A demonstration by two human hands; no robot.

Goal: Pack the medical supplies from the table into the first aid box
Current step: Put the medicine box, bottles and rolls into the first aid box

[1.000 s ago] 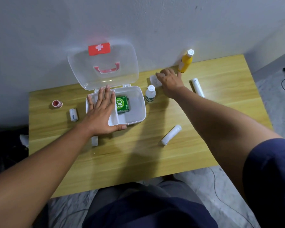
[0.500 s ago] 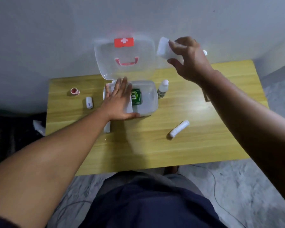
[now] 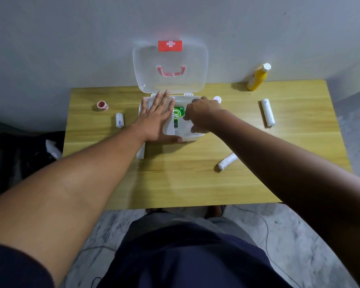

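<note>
the first aid box (image 3: 195, 138) is set at the back of the table (image 3: 175, 183), its lid (image 3: 170, 59) raised against the wall behind. a carton (image 3: 178, 116) is laid inside. a tape ring (image 3: 102, 105) and a short roll (image 3: 119, 120) are placed to its left, a bottle (image 3: 258, 76) and a long roll (image 3: 268, 112) to its right, a third roll (image 3: 227, 161) front-right.

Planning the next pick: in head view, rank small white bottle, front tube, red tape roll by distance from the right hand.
1. Small white bottle, just right of the right hand.
2. Front tube, front-right of it.
3. Red tape roll, far left.
</note>
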